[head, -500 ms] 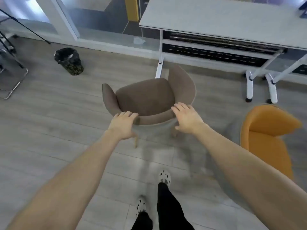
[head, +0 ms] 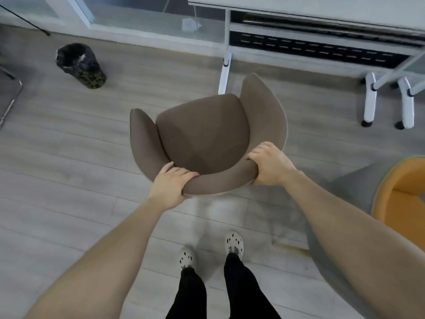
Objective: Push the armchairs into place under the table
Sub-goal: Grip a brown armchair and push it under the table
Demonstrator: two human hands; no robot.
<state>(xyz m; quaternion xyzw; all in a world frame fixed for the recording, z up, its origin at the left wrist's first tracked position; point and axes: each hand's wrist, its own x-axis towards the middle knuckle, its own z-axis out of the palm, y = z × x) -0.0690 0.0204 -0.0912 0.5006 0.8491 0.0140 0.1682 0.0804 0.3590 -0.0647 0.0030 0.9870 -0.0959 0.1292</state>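
- Head view: left hand (head: pixel 169 187) and right hand (head: pixel 270 164) both grasp the curved backrest rim of the brown armchair (head: pixel 202 134), fingers (head: pixel 184 173) curled over its top edge.
- That armchair stands on the floor (head: pixel 69 157) just before the white worktop (head: pixel 322 10), not under it.
- At right, apart, sits the orange armchair (head: pixel 404 199).
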